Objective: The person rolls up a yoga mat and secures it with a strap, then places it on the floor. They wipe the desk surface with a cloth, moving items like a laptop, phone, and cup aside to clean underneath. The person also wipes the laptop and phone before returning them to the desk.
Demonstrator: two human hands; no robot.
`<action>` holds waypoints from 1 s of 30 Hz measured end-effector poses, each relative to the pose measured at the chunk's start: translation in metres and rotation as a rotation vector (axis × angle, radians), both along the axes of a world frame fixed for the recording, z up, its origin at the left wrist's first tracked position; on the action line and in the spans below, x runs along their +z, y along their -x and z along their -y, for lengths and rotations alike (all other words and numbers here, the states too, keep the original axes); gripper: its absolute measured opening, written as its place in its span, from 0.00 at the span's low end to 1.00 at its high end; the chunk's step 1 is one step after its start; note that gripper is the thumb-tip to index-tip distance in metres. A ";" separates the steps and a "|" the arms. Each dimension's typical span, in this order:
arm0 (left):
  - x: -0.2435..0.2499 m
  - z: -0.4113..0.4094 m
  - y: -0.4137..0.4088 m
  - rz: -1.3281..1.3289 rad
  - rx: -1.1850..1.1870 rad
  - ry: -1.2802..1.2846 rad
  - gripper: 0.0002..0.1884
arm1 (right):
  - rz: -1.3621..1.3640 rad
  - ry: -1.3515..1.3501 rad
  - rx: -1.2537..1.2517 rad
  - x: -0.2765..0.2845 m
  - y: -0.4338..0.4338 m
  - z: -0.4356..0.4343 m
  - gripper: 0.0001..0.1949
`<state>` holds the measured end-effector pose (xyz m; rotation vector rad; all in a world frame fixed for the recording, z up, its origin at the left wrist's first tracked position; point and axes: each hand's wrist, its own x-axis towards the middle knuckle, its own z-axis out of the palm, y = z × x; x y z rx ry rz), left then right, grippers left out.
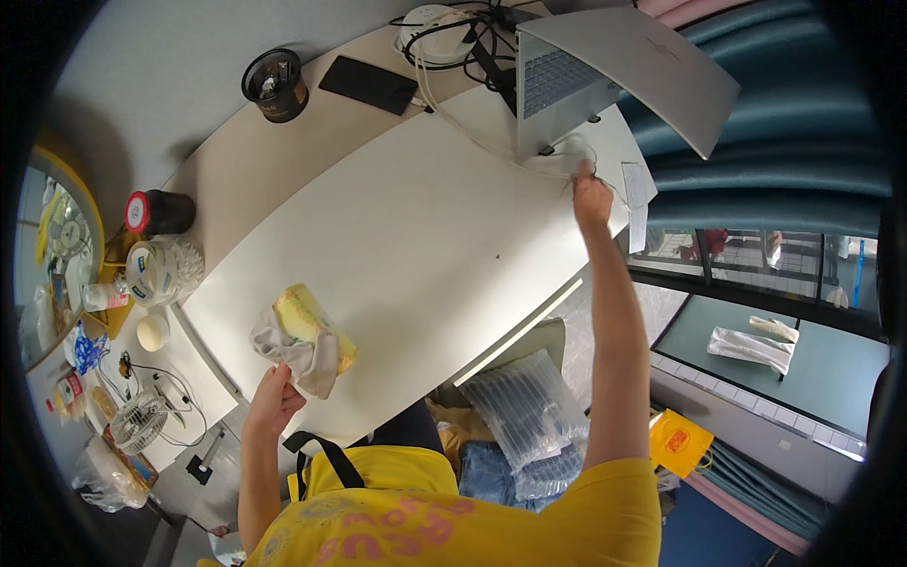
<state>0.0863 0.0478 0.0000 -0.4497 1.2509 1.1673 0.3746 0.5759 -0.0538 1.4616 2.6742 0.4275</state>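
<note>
My left hand pinches the edge of a beige cloth at the near left of the white desk. Against that cloth lies a yellow patterned soft packet, partly covered by it. Far to the right, my right hand has its fingers closed on a thin white cable, just beside the raised laptop. The cable runs along the desk from the tangle at the back and loops near my fingertips. Past this hand, a white paper strip hangs over the desk's right edge.
Along the back stand a black cup, a black phone and a round white power strip with tangled cords. To the left are a red-lidded jar, a tub of cotton swabs and a small fan. Air-cushion packaging lies below the desk.
</note>
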 end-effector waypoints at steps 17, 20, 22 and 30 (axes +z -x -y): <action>0.000 0.009 0.002 0.021 0.042 -0.028 0.12 | -0.922 -0.048 -0.179 -0.042 0.038 0.177 0.12; -0.003 0.010 0.006 0.009 0.032 0.000 0.12 | -1.136 0.120 -0.374 -0.061 -0.015 0.118 0.14; -0.005 0.016 0.005 0.001 0.055 0.020 0.13 | -1.153 0.082 -0.386 -0.023 -0.002 0.092 0.20; -0.002 0.012 0.007 0.058 0.025 -0.023 0.14 | -0.730 -0.102 -0.311 -0.045 -0.021 0.128 0.11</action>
